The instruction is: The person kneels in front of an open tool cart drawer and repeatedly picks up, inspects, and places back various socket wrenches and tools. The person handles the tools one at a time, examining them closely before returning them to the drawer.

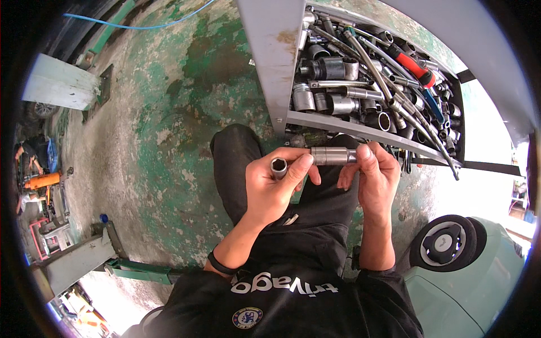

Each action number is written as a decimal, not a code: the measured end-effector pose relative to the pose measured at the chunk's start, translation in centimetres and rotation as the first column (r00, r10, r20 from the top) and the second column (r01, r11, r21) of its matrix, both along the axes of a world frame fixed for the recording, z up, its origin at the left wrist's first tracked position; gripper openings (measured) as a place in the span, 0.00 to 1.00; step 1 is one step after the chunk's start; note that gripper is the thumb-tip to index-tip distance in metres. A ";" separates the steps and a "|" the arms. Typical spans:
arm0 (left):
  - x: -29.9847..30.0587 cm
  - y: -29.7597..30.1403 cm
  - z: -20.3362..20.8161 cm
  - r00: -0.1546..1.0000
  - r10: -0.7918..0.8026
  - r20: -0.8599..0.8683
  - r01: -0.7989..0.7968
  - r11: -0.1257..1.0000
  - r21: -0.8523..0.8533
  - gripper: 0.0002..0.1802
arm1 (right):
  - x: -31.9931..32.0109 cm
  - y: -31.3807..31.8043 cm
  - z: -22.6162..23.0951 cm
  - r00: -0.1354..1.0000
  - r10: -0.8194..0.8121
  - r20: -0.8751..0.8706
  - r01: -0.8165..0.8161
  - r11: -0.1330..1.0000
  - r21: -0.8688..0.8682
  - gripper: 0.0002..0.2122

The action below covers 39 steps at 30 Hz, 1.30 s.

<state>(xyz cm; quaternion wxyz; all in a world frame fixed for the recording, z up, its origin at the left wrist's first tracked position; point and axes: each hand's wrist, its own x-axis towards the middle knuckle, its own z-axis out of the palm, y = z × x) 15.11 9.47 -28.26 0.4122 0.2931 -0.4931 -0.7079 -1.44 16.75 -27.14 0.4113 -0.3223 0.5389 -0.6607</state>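
Note:
A silver deep socket [329, 156] lies level between my two hands, in front of the tool drawer. Its left end rests against the fingers of my left hand [267, 188], thumb pressed close to it. Those same fingers are also closed round a second socket [278, 165], whose hollow end faces up. At the narrower right end of the deep socket, my right hand [376, 180] pinches with thumb and fingers. Just beyond my hands is an open metal drawer [366, 130] heaped with sockets [338, 104], bars and ratchets.
A red-handled tool [414, 66] lies on the heap, and long bars stick out over the drawer's near right edge. A grey cabinet post [276, 50] stands left of the drawer. A pale green car [468, 281] is at the lower right. Lift posts [62, 81] stand at left.

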 end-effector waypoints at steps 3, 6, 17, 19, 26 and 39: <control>0.0 0.0 0.1 1.000 -0.005 0.007 0.005 1.000 -0.009 0.09 | -0.1 0.0 -0.2 1.000 -0.007 0.007 0.007 1.000 -0.009 0.15; 0.2 -0.1 0.3 0.999 -0.025 0.037 0.027 0.997 -0.069 0.07 | -0.2 0.1 -0.2 1.000 0.005 0.011 -0.005 1.000 -0.017 0.13; -0.3 -0.4 0.2 1.000 0.012 0.028 -0.001 0.931 -0.366 0.04 | -0.4 0.1 -0.1 0.996 0.085 0.019 -0.080 0.980 -0.183 0.10; -0.4 -0.4 0.2 0.999 0.019 0.036 -0.005 0.929 -0.369 0.04 | -0.3 0.1 0.0 0.997 0.069 0.030 -0.063 0.982 -0.177 0.10; -0.1 0.2 0.3 0.997 -0.026 0.070 0.037 0.987 -0.158 0.08 | -0.3 0.2 0.3 0.992 -0.102 -0.078 0.107 0.991 0.074 0.15; -0.7 0.7 0.2 1.000 -0.029 -0.002 0.028 0.986 -0.166 0.06 | 0.0 -0.5 1.7 0.978 -0.207 -0.027 0.208 0.952 0.223 0.23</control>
